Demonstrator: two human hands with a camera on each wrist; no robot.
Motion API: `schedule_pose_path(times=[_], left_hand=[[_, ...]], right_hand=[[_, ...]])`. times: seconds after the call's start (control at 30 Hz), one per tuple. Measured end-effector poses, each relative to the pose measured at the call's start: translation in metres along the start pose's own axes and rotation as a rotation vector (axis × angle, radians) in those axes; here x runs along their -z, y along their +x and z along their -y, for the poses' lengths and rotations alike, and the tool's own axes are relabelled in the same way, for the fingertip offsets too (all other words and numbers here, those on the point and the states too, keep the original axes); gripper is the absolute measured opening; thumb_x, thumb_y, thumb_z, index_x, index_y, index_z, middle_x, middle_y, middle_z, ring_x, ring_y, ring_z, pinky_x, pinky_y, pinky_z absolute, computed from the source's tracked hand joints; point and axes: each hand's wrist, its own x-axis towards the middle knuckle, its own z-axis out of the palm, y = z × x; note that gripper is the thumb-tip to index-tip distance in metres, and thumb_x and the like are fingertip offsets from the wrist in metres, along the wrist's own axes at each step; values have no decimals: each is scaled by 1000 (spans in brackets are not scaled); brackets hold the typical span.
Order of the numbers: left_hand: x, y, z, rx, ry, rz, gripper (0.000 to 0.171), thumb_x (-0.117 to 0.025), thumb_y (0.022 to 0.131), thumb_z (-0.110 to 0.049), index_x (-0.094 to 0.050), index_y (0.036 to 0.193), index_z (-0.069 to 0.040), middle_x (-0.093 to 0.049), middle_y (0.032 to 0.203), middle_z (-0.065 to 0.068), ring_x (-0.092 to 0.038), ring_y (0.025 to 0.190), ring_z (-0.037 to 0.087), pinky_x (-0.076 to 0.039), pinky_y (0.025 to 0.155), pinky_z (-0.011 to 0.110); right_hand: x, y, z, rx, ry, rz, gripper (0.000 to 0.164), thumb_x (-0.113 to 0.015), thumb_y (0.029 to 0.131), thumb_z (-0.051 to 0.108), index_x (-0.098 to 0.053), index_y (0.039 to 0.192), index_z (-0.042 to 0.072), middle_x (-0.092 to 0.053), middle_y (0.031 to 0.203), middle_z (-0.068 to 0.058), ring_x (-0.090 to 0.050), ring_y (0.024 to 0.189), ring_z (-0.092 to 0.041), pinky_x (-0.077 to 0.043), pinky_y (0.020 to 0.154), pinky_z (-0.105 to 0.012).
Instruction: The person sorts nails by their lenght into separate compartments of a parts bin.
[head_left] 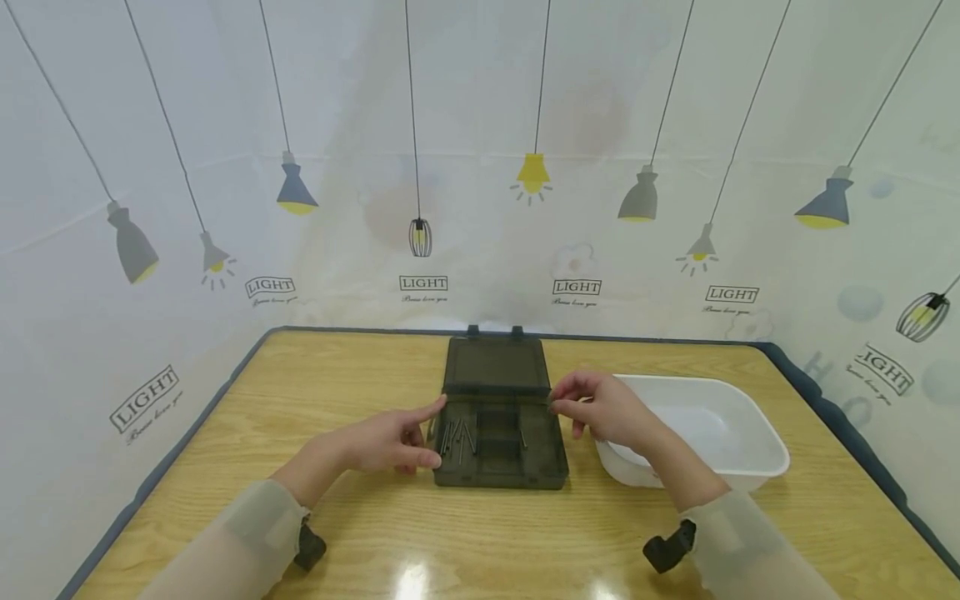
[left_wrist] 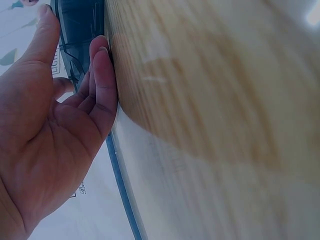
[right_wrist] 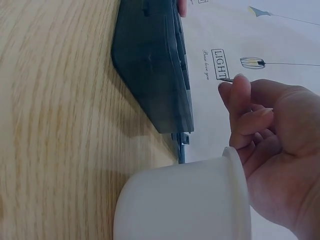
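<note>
A dark, see-through plastic box [head_left: 501, 479] with compartments lies open on the table, its lid [head_left: 497, 364] tipped back. Several thin metal rods [head_left: 459, 440] lie in its left compartment, and one more rod [head_left: 523, 437] is in the right part. My left hand [head_left: 386, 439] touches the box's left side, thumb and forefinger spread along the edge. Above the box's right edge, my right hand [head_left: 603, 408] pinches a small thin metal rod [right_wrist: 226, 79] between thumb and fingertips. Only its tip shows in the right wrist view; the fingers hide the rest.
A white plastic basin [head_left: 776, 454] stands right of the box, under my right forearm. The wooden table [head_left: 360, 367] has a dark edge, with a printed cloth [head_left: 480, 200] hanging behind and at both sides. Each wrist wears a small black camera [head_left: 309, 546].
</note>
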Motion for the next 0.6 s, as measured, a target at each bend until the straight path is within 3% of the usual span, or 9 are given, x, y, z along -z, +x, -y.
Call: schedule_pose_path(times=[0.17,0.4,0.6], left_hand=[[0,1,1,-10,1,4,100,-74,106,-41,-8,179,-23,-74,96,4,-72,86,22,-59,80,38],[0,1,1,-9,3,4,100,-74,106,-41,-8,179,-22,-74,95,4,-71,85,22,-59,80,38],[0,1,1,-7,6,5,100,-74,106,-42,-8,179,-22,-74,96,4,-71,85,21,-58,80,37]], right_hand=[[-2,-1,0,-10,1,15,20,-69,109,16,-71,123,2,-72,112,-22,-71,72,-24,-44,51,-25],[2,-3,-1,-6,-34,0,24,-71,109,22,-72,124,3,-71,111,-19,-73,79,-40,-45,50,-26],[15,-8,-3,-5,-50,-23,23,-72,109,26,-73,123,8,-73,110,-15,-71,74,-29,-46,51,-29]])
